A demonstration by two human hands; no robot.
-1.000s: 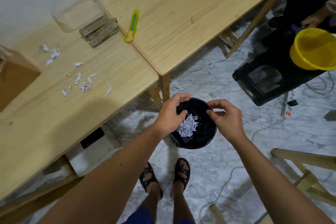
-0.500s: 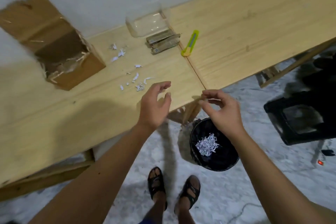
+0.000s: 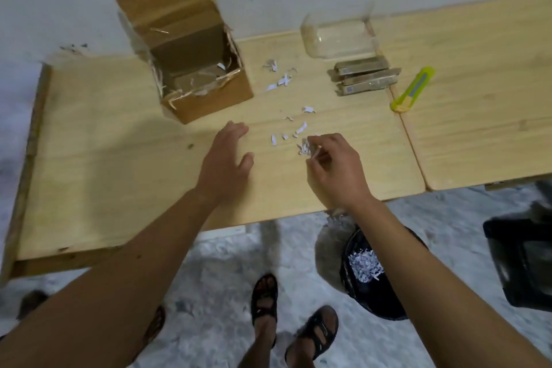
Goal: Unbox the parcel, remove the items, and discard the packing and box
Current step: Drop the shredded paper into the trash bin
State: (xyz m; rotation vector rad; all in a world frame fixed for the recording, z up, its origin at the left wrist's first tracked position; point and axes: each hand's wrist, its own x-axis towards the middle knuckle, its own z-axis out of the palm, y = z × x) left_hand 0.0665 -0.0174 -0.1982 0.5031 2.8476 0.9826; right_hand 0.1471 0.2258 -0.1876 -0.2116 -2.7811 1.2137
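Observation:
An open cardboard box (image 3: 206, 95) stands at the back of the wooden table (image 3: 89, 158), flaps up, a few scraps inside. White shredded paper bits (image 3: 280, 81) lie scattered to its right. My left hand (image 3: 227, 155) rests flat and open on the table, just left of the scraps. My right hand (image 3: 337, 167) pinches a small clump of paper shreds (image 3: 304, 148) at its fingertips. A black bin (image 3: 379, 299) with shredded paper in it sits on the floor under my right forearm.
A clear plastic container (image 3: 337, 36), a stack of brown flat packs (image 3: 364, 78) and a green-yellow box cutter (image 3: 413, 89) lie at the back right. A second table (image 3: 484, 116) adjoins on the right. A black stool (image 3: 522, 260) stands on the floor, far right.
Both hands rose from the bin on the floor to the tabletop. My left hand flattened onto the wood and my right hand closed its fingers on paper shreds.

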